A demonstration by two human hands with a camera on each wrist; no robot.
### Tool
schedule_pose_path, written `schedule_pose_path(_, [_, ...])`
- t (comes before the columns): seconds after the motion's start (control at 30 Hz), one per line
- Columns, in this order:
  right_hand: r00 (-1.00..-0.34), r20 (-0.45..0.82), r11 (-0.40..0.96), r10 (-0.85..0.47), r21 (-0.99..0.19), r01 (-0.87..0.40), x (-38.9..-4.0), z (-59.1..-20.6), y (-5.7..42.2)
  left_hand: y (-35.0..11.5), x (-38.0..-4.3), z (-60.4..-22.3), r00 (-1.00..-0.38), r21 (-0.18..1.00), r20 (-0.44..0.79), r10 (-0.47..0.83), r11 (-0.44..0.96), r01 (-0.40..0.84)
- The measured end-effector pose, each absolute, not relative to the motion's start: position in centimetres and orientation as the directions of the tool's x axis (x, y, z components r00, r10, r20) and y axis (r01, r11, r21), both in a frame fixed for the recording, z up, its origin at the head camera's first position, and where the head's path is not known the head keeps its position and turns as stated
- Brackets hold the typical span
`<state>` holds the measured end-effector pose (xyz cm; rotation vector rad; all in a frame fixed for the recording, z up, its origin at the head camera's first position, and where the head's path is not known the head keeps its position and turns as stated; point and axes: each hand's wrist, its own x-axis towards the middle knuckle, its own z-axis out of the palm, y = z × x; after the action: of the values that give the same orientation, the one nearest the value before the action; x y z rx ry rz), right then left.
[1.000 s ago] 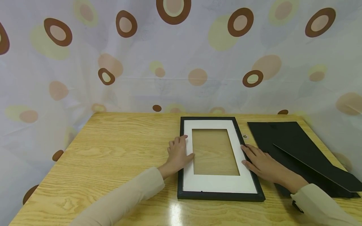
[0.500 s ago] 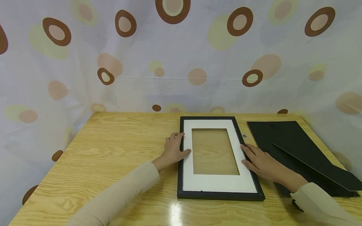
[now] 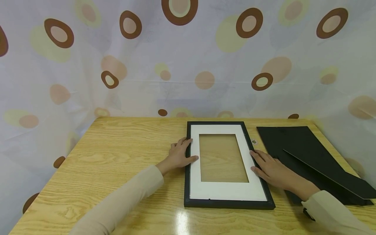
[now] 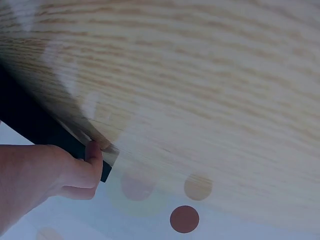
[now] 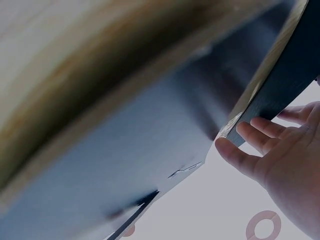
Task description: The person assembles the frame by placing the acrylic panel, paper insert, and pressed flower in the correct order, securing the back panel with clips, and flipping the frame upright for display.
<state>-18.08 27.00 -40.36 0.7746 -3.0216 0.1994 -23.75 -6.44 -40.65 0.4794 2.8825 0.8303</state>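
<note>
A black picture frame lies flat on the wooden table, with a white mat inside it. The table's wood grain shows within the mat's rectangular window. My left hand rests at the frame's left side, its thumb over the mat's edge and its fingertips at the black border. In the left wrist view, bent fingers of this hand lie along the dark border. On the opposite side, my right hand touches the right border with extended fingers. The right wrist view shows those fingers against the frame's outer side.
A black backing board with a partly raised stand flap lies on the right of the table, under and beyond my right forearm. A small round sticker sits between board and frame. A patterned curtain hangs behind the table.
My left hand has shifted left, from over the mat back to the frame's left border. The right hand, frame and backing board have stayed in place.
</note>
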Motion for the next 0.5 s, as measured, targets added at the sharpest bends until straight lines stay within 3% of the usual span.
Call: schedule_pose_path(0.5, [-0.875,0.041,0.869,-0.483,-0.100,-0.484,-18.21,-40.15,27.02,-7.08,-24.21,-40.64,-0.925,0.486,0.007,0.380,0.807,0.335])
